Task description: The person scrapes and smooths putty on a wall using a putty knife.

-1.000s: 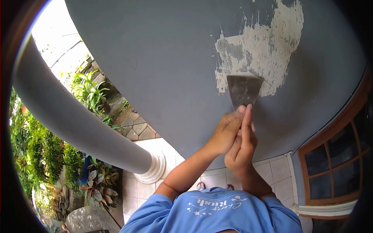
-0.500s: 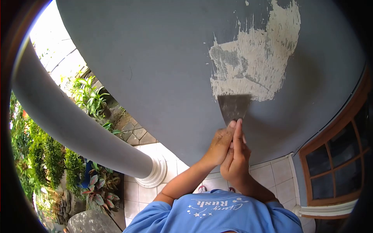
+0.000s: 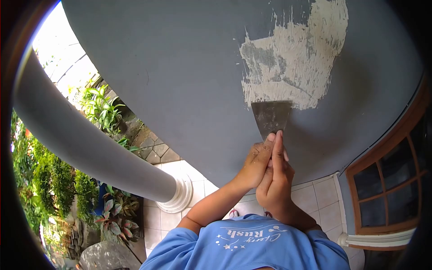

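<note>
Both of my hands are closed around the handle of a wide metal scraper point(image 3: 272, 116). My left hand point(image 3: 257, 163) wraps it from the left, its thumb pointing up toward the blade. From the right, my right hand point(image 3: 276, 180) presses close against the left, one finger stretched along the tool. The handle itself is hidden by the fingers. The blade's straight edge meets the grey wall point(image 3: 180, 90) at the lower border of a rough whitish patch point(image 3: 297, 63), where the grey coating is gone or covered. Greyish spots show inside the patch.
A round grey column point(image 3: 99, 153) with a white base stands at left, with garden plants point(image 3: 58, 175) beyond it. At right is a wood-framed window point(image 3: 387, 184). Pale floor tiles point(image 3: 326, 193) lie below, and a stone point(image 3: 108, 256) sits at lower left.
In the picture, the scraper and both hands have moved slightly upward. The patch sits a little higher too, and the blade edge still lies along its lower border.
</note>
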The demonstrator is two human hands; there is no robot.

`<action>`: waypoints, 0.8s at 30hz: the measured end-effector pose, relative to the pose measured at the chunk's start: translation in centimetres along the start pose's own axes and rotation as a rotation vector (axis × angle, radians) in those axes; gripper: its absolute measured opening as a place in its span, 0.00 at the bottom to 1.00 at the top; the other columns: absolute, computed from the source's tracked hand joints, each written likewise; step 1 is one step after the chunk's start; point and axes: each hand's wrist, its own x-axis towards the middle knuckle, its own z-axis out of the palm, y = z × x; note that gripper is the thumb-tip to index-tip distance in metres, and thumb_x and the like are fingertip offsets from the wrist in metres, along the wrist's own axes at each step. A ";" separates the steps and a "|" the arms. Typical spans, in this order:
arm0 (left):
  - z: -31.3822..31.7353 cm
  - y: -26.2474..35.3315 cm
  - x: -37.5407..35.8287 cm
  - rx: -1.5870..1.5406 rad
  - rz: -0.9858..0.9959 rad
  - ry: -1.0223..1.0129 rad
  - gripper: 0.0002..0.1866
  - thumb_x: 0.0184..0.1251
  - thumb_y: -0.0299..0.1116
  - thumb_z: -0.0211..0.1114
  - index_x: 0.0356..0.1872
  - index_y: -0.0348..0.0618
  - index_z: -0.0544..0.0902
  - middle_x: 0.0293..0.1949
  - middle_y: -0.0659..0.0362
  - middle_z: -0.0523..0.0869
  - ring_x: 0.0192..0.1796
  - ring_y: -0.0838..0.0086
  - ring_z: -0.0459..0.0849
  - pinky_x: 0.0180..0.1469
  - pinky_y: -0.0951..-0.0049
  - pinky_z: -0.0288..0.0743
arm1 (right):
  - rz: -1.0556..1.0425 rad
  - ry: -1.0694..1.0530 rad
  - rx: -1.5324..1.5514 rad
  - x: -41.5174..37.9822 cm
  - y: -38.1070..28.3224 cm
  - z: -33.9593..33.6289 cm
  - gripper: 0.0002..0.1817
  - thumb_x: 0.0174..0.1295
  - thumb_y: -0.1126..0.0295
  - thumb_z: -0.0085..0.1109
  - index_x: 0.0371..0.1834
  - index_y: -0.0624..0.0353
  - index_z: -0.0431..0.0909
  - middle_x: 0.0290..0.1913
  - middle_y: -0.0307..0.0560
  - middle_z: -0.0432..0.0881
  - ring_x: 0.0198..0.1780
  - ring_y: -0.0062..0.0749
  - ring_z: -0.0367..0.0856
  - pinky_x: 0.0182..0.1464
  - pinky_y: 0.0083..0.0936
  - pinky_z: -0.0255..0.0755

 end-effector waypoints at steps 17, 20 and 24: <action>0.0 0.0 0.3 0.128 0.034 0.049 0.33 0.86 0.53 0.41 0.30 0.38 0.85 0.20 0.65 0.78 0.24 0.82 0.71 0.31 0.78 0.68 | 0.065 0.029 0.112 -0.5 0.2 0.3 0.31 0.71 0.78 0.37 0.77 0.80 0.53 0.64 0.78 0.75 0.65 0.67 0.78 0.67 0.44 0.72; -0.2 -0.7 -0.1 0.160 0.044 0.094 0.33 0.86 0.53 0.41 0.30 0.38 0.85 0.19 0.64 0.77 0.24 0.82 0.71 0.31 0.77 0.67 | 0.036 0.025 0.115 -1.1 0.8 0.7 0.32 0.70 0.77 0.40 0.77 0.81 0.52 0.64 0.80 0.74 0.64 0.71 0.77 0.66 0.47 0.73; -0.1 0.6 0.0 0.062 -0.022 0.074 0.34 0.86 0.53 0.42 0.30 0.38 0.85 0.19 0.64 0.77 0.25 0.82 0.70 0.31 0.77 0.67 | 0.010 0.041 0.131 -0.1 0.1 0.7 0.33 0.68 0.78 0.40 0.76 0.81 0.53 0.64 0.81 0.73 0.65 0.74 0.75 0.66 0.48 0.73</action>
